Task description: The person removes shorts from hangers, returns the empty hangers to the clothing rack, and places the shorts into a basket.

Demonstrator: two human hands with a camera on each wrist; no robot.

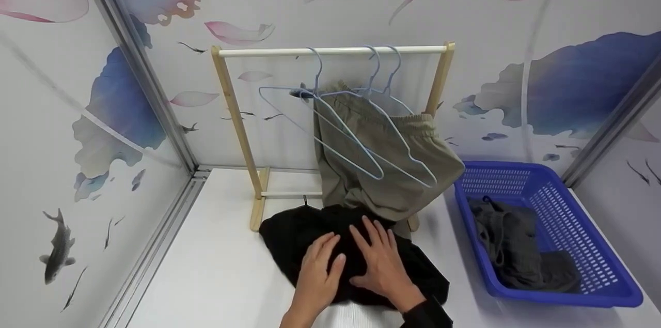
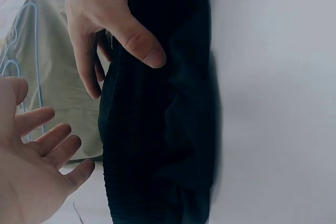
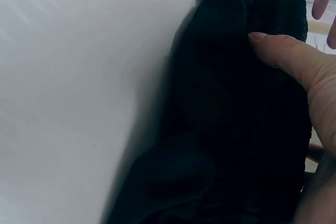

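A black garment [image 1: 330, 219] with a gathered elastic waistband [image 2: 118, 145] lies bunched on the white table, in front of the clothes rack. My left hand [image 1: 317, 271] is over its left part, fingers extended and apart from the thumb; the left wrist view shows this hand [image 2: 31, 166] beside the waistband with nothing in it. My right hand [image 1: 381, 261] is spread over the garment's middle, fingers pointing toward the rack. In the right wrist view its thumb [image 3: 283, 53] lies against the black cloth. Khaki pants [image 1: 372, 147] hang just behind the garment.
A small rack with a white bar [image 1: 268, 52] and wooden legs [image 1: 237, 121] stands at the back. Light-blue hangers [image 1: 341, 126] hang from it, some overlapping the khaki pants. To the right, a blue plastic basket [image 1: 573, 224] holds dark grey clothing [image 1: 516, 245]. Printed panels surround the table.
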